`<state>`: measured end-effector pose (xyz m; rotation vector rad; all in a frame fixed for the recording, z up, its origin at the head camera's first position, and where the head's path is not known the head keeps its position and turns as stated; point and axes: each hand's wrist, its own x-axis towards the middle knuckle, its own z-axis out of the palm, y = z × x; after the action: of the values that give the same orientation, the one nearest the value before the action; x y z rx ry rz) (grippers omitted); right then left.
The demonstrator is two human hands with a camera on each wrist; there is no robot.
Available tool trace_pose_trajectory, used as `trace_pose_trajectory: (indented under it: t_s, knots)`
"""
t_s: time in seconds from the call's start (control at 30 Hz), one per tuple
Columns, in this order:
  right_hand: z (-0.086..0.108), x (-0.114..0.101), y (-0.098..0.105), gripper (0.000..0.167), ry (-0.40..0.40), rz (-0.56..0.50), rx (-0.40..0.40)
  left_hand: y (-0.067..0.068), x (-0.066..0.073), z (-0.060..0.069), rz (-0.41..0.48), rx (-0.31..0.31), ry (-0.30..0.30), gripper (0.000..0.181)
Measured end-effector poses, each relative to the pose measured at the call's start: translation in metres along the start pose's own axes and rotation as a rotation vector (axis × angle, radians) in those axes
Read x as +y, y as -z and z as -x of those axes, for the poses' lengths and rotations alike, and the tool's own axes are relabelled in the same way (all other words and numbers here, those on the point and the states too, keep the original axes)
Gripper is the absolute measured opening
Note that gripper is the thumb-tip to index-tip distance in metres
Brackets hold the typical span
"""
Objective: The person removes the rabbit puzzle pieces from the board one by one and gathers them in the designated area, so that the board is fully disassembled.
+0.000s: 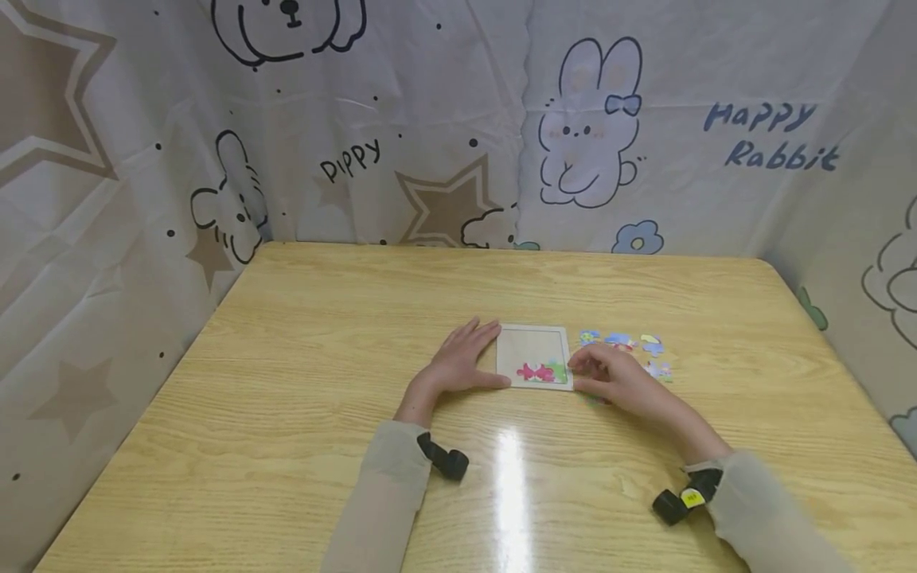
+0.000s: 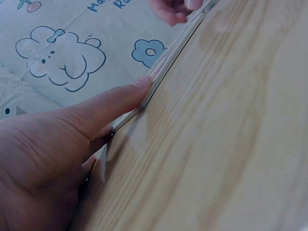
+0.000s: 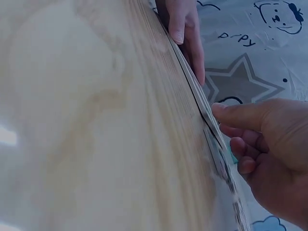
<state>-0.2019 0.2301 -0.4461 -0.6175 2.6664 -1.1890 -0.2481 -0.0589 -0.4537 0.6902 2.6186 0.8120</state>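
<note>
A shallow square puzzle tray (image 1: 523, 344) with a pale frame lies on the table. In its lower right part sit joined pink jigsaw pieces (image 1: 532, 372) and a green piece (image 1: 559, 371). My left hand (image 1: 458, 360) rests against the tray's left side, fingers spread, thumb at the near left corner. At the right side is my right hand (image 1: 622, 378), its thumb by the near right corner and its fingertips beside the green piece. The right wrist view shows that hand's thumb (image 3: 240, 114) extended at the tray's edge and the other fingers bent, with no piece visibly held.
Loose jigsaw pieces (image 1: 619, 341) lie right of the tray, some partly behind my right hand, and one bit (image 1: 596, 399) shows below it. The wooden table (image 1: 301, 430) reaches back to a printed cloth (image 1: 444, 95) hanging on several sides.
</note>
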Motion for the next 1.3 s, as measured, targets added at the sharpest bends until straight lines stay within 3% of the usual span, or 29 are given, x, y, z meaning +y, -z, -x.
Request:
trace_pose_trajectory:
  t_s: [0.27, 0.57, 0.97, 1.3]
  knots:
    - [-0.021, -0.008, -0.012, 0.022, 0.077, 0.013, -0.038, -0.002, -0.001, -0.001, -0.004, 0.004, 0.001, 0.093]
    - [-0.035, -0.013, -0.017, 0.025, 0.072, 0.065, -0.062, -0.002, 0.0, -0.002, 0.004, 0.009, 0.014, 0.093]
    - [-0.043, -0.017, -0.016, 0.023, 0.118, 0.067, -0.187, -0.002, -0.001, -0.002, -0.006, 0.006, 0.013, 0.093]
    - [-0.042, -0.02, -0.016, 0.021, 0.083, 0.007, -0.243, -0.002, 0.0, -0.001, -0.011, 0.001, 0.007, 0.094]
